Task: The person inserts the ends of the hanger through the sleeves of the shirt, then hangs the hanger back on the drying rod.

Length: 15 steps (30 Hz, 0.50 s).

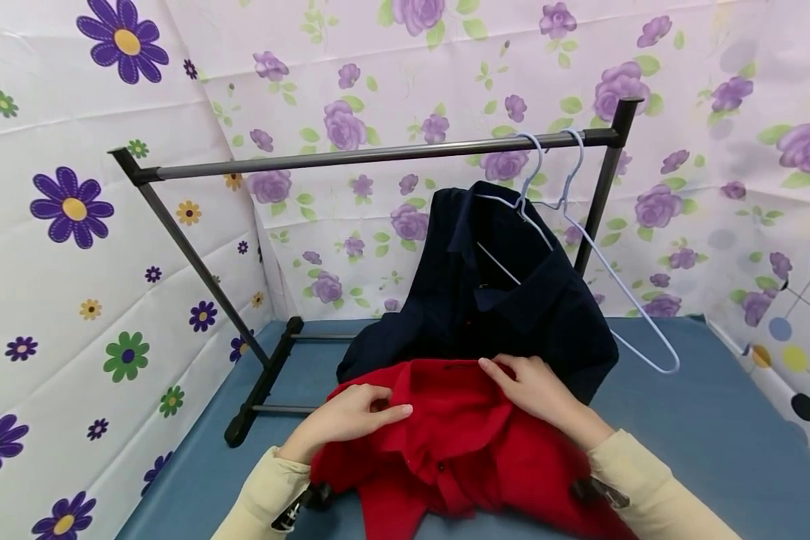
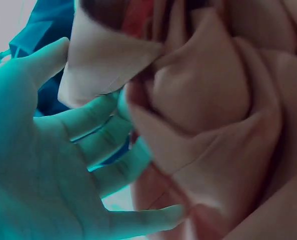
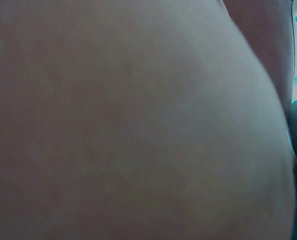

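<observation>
Currently: red shirt handled at the collar, looks like prep before hanging

Head view: red shirt (image 1: pixel 472 480) is over the table (image 1: pixel 722 450), in front of the navy shirt (image 1: pixel 547 322), collar (image 1: pixel 455 409) facing up. Right hand (image 1: pixel 536 386) pinches the collar's back edge, thumb on the near side. Left hand (image 1: pixel 347 415) is at the other side of the collar, thumb and forefinger apart, no grip seen. Navy shirt is on the inner hanger (image 1: pixel 541 155), hooked on the rail (image 1: pixel 378 155); outer hanger (image 1: pixel 607 264) beside it looks bare. No hanger visible in the red shirt's neck, so I'd call this step squaring up the collar

Left wrist view: colours off, cloth reads tan. Fingers are spread and fairly straight, some going behind a fold, not clenched on it

Right wrist view: blurred cloth fills nearly everything, can't tell finger state from this one

Next move, my read: left takes a proper hold, neck gets opened, then one hand goes for the outer hanger. Risk: collar folding over if the right lets go early
</observation>
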{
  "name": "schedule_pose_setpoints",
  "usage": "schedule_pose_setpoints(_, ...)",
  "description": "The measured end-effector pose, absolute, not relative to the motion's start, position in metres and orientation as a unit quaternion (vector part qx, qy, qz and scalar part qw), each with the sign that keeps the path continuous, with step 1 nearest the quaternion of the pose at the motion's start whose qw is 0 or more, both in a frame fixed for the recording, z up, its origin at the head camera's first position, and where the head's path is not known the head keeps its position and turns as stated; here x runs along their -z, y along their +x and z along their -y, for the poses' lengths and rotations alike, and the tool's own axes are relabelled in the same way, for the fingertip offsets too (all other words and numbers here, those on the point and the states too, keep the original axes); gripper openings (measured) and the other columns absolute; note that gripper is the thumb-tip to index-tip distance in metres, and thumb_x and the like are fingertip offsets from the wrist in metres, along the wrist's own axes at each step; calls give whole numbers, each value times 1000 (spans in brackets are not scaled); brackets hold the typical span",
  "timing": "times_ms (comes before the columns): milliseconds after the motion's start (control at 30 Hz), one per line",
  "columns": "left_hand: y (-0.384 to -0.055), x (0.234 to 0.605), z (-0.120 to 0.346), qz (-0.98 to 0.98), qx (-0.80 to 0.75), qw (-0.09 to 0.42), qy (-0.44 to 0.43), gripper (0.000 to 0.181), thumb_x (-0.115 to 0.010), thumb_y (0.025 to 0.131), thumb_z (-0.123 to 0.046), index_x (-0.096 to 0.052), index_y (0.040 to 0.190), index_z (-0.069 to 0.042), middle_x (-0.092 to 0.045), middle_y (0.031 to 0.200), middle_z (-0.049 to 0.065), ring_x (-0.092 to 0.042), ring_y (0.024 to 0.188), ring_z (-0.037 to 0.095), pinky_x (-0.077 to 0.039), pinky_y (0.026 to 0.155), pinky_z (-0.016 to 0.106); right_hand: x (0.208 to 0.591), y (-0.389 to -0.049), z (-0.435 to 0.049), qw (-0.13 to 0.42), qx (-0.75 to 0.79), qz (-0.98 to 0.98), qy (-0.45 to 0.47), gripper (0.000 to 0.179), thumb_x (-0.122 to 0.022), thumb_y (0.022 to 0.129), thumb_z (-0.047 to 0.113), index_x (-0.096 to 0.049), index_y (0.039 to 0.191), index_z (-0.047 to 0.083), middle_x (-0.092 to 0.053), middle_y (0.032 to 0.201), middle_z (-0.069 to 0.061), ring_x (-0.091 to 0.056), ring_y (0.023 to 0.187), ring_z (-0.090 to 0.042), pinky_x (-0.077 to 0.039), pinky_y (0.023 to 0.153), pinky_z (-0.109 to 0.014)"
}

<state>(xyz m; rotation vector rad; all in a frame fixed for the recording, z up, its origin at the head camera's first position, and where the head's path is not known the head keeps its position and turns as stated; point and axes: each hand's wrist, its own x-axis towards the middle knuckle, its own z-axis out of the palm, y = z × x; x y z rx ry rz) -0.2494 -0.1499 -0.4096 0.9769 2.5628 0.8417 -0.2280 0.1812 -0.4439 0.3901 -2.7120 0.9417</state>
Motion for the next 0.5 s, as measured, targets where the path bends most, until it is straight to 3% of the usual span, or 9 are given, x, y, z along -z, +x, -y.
schedule_pose_setpoints(133,-247,396,154,-902,-285,106,305,37,-61,98,-53,-73,99,-18,-58,72,-7,-51,66,10,-43,62,29,438,-221,-186,145,-317,928,132,41,-48,105,49,-72,116,18,-71,92,6,-66,80,-9,-54,77,-38)
schedule_pose_setpoints(300,-240,378,151,-908,-315,15,277,35,-63,98,-49,-68,117,-19,-64,95,-3,-57,80,16,-47,70,35,427,-203,-192,163,-331,919,135,39,-54,105,39,-62,133,13,-70,118,-10,-70,97,-19,-56,81,-42)
schedule_pose_setpoints(500,-240,371,133,-885,-324,-42,333,31,-65,100,-38,-69,127,-23,-57,125,4,-57,112,27,-49,92,46,428,-188,-191,183,-326,917,137,36,-60,103,36,-59,132,15,-66,123,-11,-68,99,-22,-55,77,-39)
